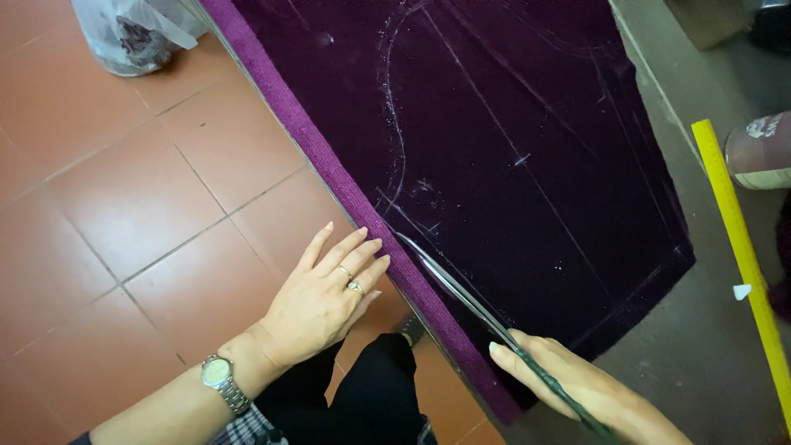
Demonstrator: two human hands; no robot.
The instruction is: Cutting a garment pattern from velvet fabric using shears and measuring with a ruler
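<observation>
- The right hand [589, 387] sits at the bottom edge of the view, over the near corner of the table [700, 363], its fingers closed around the dark handle of a pair of scissors [486, 309].
- The scissors run from that grip up and to the left; the long thin blades lie across the near edge of the purple fabric [511, 148], and their tip ends just beside the fingertips of the other hand.
- The left hand [325, 297] is open and flat, fingers stretched out and together, holding nothing; its fingertips rest against the lighter purple border [346, 185] that runs along the table's left edge.
- That hand wears two rings, and a metal wristwatch [221, 377] sits on the wrist. A checked sleeve shows at the bottom edge.
- Between the two arms, dark trousers [371, 395] show over the floor.
- The purple fabric, a deep velvet-like cloth, is spread flat over the table and fills the middle and top of the view. Pale chalk lines cross it: one long curve on the left and several straight slanted lines.
- To the right of the cloth, on the bare grey table, a yellow ruler [741, 255] lies well apart from the scissors; a small white scrap [741, 291] lies just beside it.
- A pinkish round object [762, 152] shows at the right edge, cut off by the frame.
- To the left lies a red-brown tiled floor [124, 206]; far up on it stands a clear plastic bag [132, 33] with dark contents.
</observation>
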